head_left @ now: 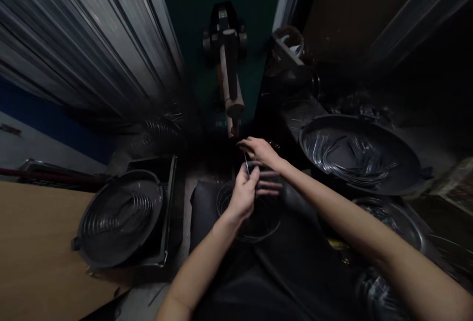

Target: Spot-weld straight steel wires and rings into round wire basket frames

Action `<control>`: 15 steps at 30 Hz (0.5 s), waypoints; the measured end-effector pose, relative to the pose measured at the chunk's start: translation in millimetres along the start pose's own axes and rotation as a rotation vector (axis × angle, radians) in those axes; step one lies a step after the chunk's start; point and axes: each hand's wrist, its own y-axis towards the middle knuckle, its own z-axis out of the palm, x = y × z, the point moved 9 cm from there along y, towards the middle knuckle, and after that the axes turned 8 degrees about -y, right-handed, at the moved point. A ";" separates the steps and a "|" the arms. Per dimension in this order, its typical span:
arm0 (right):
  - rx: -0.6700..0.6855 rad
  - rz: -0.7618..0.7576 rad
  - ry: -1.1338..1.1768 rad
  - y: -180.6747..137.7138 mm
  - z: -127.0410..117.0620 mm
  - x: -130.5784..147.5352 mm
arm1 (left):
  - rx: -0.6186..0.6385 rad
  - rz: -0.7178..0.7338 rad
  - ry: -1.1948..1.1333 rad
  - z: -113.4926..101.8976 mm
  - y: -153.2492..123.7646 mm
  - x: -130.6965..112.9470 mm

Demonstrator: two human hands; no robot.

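Note:
My left hand (244,193) pinches a thin metal wire piece (246,162) that stands upright, just below the tip of a lever press (229,69). The other fingers of that hand stretch out to the right over a coil of thin wire rings (254,222) lying on a black cloth (295,271). My right hand (260,151) reaches in from the right, fingers curled at the top of the same wire piece, right under the press tip.
A dark round pan (360,156) holding several bent wire pieces sits at the right. Another round pan (120,217) with wire rings rests at the left beside a wooden board (33,247). Corrugated metal sheeting (84,35) rises at the back left.

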 end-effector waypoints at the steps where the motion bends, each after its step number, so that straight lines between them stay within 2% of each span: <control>1: -0.004 0.022 -0.043 0.5 -3.9 0.6 | -0.004 0.014 -0.039 -2.1 7.0 -2.5; 3: 0.008 0.072 -0.069 1.4 -8.0 -7.4 | -0.001 0.006 -0.044 -12.4 17.0 -8.5; 6: -0.014 0.100 0.059 4.7 -7.9 -29.0 | 0.009 -0.056 0.077 -34.6 24.1 -15.6; 9: -0.020 0.088 0.118 3.1 -4.3 -40.7 | 0.131 -0.142 0.228 -37.4 28.9 -14.9; 11: -0.035 0.118 0.074 -9.1 -8.1 -41.1 | 0.214 -0.183 0.306 -32.0 34.0 -11.9; 13: -0.084 0.195 0.052 -33.4 -17.5 -38.2 | 0.228 -0.168 0.340 -29.6 42.9 -12.7; 15: -0.047 0.253 0.169 -64.0 -14.8 -28.5 | 0.220 -0.151 0.335 -28.5 53.2 -11.9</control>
